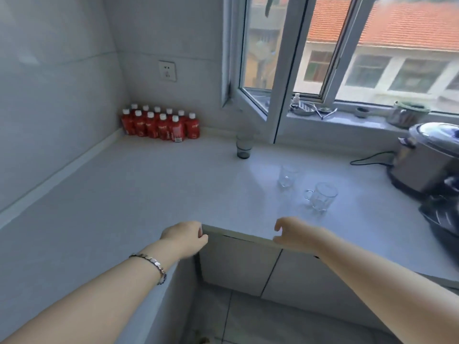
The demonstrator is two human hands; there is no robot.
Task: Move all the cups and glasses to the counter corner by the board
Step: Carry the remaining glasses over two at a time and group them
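Left hand [185,238]: loosely curled, empty, at tabletop [149,189] edge. Right hand [295,235]: half-spread, empty, near handled glass mug [321,196]. Clear glass [286,176] just behind; dark-based tumbler [244,146] under open window sash [258,105]. Board: not visible.

Risks: slippery clear glass, clinking neighbours, sash overhang. Nearby: red bottles [160,125], cooker [427,160], trailing cord [370,158].

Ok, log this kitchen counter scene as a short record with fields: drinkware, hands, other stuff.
drinkware: handled clear mug; clear glass; dark-bottomed tumbler below the window
hands: left hand and right hand at the counter edge, both empty
other: red bottles in far corner; cooker at right
board: not in view
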